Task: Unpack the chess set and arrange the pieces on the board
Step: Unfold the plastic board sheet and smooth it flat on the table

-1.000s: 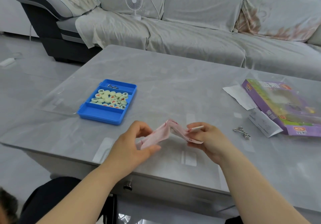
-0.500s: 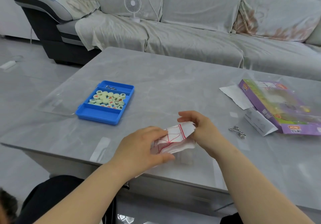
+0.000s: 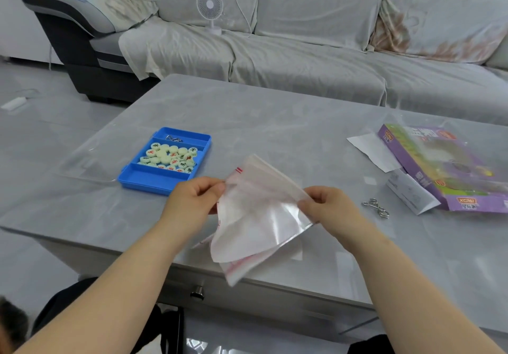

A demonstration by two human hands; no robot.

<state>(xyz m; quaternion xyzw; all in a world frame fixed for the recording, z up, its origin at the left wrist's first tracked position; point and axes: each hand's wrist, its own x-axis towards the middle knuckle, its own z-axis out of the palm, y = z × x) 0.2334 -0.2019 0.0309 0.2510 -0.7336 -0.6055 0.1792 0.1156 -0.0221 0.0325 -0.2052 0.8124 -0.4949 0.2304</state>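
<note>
The left hand and right hand each have a pinching grip on the folded translucent red-lined board sheet, held above the near edge of the grey surface. It is best drawn apart evenly, then flattened right of the blue plastic tray.

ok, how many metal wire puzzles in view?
2. One metal wire puzzle lies on the table, right of the right hand; the other sits in the far compartment of the blue tray. The purple box could hide more.
</note>
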